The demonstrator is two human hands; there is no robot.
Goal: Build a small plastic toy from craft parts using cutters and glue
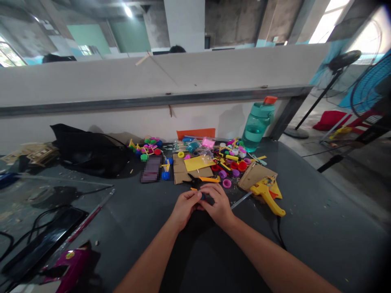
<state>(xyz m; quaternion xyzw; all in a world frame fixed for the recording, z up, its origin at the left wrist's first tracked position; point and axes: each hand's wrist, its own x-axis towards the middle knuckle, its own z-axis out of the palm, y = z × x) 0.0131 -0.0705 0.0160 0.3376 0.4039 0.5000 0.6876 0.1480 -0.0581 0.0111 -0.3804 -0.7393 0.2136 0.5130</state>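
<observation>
Small blue piece point(203, 196) probably light, rigid plastic; no sign of give. Likely smooth, so could slip or spin in fingers; doesn't look fragile, but hard to judge at this size. Best hold: pinch across outer edge, thumb against forefinger. Looks: dark blue, tiny, maybe rounded; mostly covered by fingers, full shape can't be told. Orange-yellow bit point(194, 189) shows beside left fingers; can't tell if attached.

Location: between both hands, just above desk point(320, 203), left of yellow glue gun point(270, 202). Left hand point(184, 208) has thumb and fingers clamped on blue piece; right hand point(220, 204), nearer glue gun, has fingers curled together around its other side. Orange-handled cutters point(209, 179) lie left of glue gun, beyond the fingertips; purple ring point(227, 183) also left of it, closer. Teal bottle point(255, 129) stands behind glue gun.
</observation>
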